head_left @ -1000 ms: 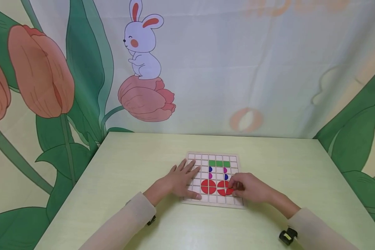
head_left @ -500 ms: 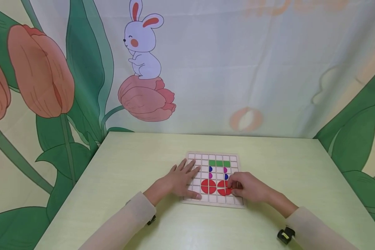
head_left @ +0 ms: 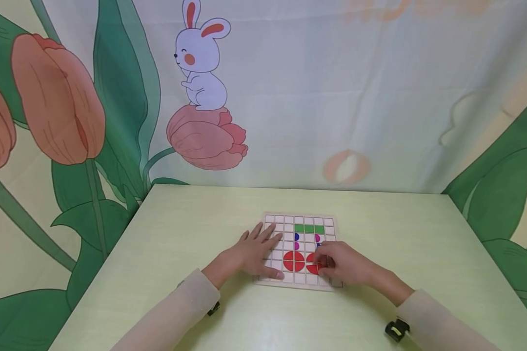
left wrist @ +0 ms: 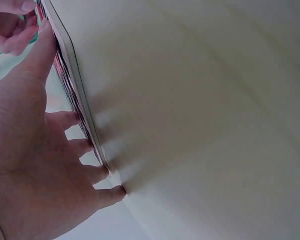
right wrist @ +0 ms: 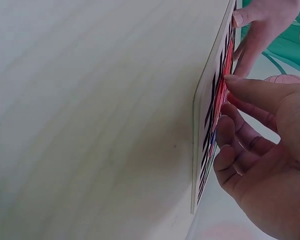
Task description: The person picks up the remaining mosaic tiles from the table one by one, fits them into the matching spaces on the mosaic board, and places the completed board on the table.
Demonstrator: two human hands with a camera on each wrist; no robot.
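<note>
A white gridded board (head_left: pixel 279 219) in a pale wooden frame lies on the table. My left hand (head_left: pixel 251 254) rests over its left side with fingers spread; in the left wrist view those fingers (left wrist: pixel 82 146) reach along the board's edge. My right hand (head_left: pixel 346 264), fingers curled, pinches a red quarter-circle tile at the right-hand red disc (head_left: pixel 310 268); most of that tile is hidden. The right wrist view shows the thumb (right wrist: pixel 250 91) touching the red area. Left of it sits another red disc (head_left: pixel 289 257), made of quarters.
Three green square tiles (head_left: pixel 309 228) form a row near the board's far edge. Blue half-circles (head_left: pixel 296 237) and magenta half-circles (head_left: pixel 296 246) lie below them. The pale table (head_left: pixel 202 219) surrounds the board; a printed curtain (head_left: pixel 290 122) hangs behind.
My right hand has shifted slightly left, now covering more of the right-hand red disc and a blue half-circle. The left hand stays in place on the board.
</note>
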